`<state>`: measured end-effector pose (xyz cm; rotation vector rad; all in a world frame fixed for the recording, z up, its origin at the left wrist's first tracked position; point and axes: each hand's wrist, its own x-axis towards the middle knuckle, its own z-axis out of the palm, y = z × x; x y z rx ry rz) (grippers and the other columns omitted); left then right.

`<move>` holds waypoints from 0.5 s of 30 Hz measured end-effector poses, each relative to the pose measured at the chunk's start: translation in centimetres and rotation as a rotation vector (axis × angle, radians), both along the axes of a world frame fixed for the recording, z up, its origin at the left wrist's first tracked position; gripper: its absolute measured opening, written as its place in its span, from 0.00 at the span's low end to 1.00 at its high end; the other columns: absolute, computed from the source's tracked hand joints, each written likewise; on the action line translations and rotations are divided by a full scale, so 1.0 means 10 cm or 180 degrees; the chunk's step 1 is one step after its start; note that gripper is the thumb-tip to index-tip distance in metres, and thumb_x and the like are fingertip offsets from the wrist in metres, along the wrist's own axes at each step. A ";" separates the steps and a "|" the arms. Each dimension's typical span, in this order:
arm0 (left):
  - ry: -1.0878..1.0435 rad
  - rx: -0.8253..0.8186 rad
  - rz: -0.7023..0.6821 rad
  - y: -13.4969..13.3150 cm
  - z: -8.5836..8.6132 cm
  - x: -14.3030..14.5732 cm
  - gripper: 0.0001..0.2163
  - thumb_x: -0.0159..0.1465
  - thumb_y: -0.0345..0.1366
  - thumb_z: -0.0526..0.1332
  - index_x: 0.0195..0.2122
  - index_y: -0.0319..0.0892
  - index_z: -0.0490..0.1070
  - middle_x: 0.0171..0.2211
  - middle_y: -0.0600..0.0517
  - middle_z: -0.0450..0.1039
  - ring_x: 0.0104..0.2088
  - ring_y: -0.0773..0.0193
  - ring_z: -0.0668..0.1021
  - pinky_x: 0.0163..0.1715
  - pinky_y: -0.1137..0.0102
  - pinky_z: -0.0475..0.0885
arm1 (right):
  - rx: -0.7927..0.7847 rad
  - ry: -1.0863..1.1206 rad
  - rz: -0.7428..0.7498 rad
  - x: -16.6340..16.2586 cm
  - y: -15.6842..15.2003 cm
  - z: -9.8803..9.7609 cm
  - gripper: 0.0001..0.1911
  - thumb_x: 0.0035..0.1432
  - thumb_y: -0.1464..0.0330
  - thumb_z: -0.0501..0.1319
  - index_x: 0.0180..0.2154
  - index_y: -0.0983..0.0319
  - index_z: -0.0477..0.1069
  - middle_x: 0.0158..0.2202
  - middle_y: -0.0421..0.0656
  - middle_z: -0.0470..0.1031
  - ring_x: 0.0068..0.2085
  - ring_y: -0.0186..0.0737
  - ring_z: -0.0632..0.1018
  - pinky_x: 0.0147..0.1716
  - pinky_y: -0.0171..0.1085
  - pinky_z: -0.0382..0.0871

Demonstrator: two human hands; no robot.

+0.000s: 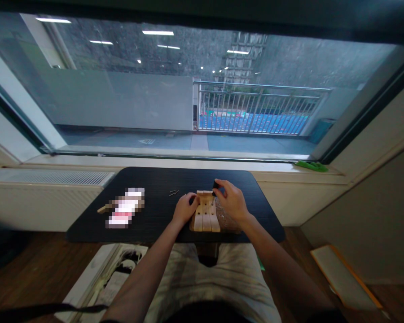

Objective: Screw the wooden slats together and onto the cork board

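Observation:
A pale wooden piece [205, 218] with slats and small holes lies on the black table [155, 179], near its front edge. My left hand [185, 209] rests against the wood's left side, fingers curled on it. My right hand [231, 200] is at the wood's far right corner and pinches a small dark object [217, 184] between thumb and fingers. A crinkled clear plastic bag [226, 220] lies under my right wrist, beside the wood.
Two small metal screws [173, 192] lie on the table behind my left hand. A blurred paper [125, 207] with a wooden stick [103, 208] sits at the left. A window sill and radiator grille run behind; boxes lie on the floor.

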<state>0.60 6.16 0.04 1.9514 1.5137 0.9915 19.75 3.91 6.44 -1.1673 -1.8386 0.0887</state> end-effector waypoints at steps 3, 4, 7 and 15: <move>-0.0008 0.0008 0.0006 0.01 -0.01 0.00 0.11 0.65 0.41 0.54 0.37 0.43 0.74 0.37 0.48 0.78 0.40 0.58 0.77 0.41 0.66 0.70 | -0.0007 0.0025 0.0021 0.00 -0.01 0.00 0.14 0.60 0.68 0.59 0.48 0.61 0.73 0.39 0.46 0.79 0.36 0.40 0.78 0.39 0.39 0.73; -0.0014 0.0015 0.0008 0.01 -0.02 0.00 0.11 0.65 0.40 0.54 0.37 0.43 0.74 0.37 0.48 0.78 0.40 0.58 0.77 0.41 0.66 0.70 | -0.0002 0.0016 0.0048 0.00 -0.01 0.00 0.14 0.60 0.68 0.58 0.48 0.61 0.73 0.39 0.45 0.79 0.36 0.40 0.78 0.39 0.38 0.73; -0.0020 0.0019 0.0019 0.01 -0.03 0.00 0.11 0.64 0.40 0.54 0.38 0.43 0.74 0.38 0.49 0.78 0.41 0.59 0.77 0.42 0.66 0.70 | 0.0057 -0.0038 0.0130 0.00 -0.03 0.01 0.15 0.61 0.69 0.56 0.49 0.61 0.73 0.39 0.45 0.79 0.35 0.39 0.78 0.39 0.38 0.72; -0.0050 -0.0003 0.0026 0.01 -0.03 0.00 0.11 0.64 0.41 0.54 0.38 0.43 0.74 0.38 0.49 0.78 0.40 0.59 0.77 0.42 0.66 0.70 | 0.0050 -0.0107 0.0156 0.04 -0.03 0.12 0.12 0.59 0.69 0.56 0.43 0.61 0.74 0.36 0.44 0.78 0.27 0.35 0.75 0.31 0.35 0.70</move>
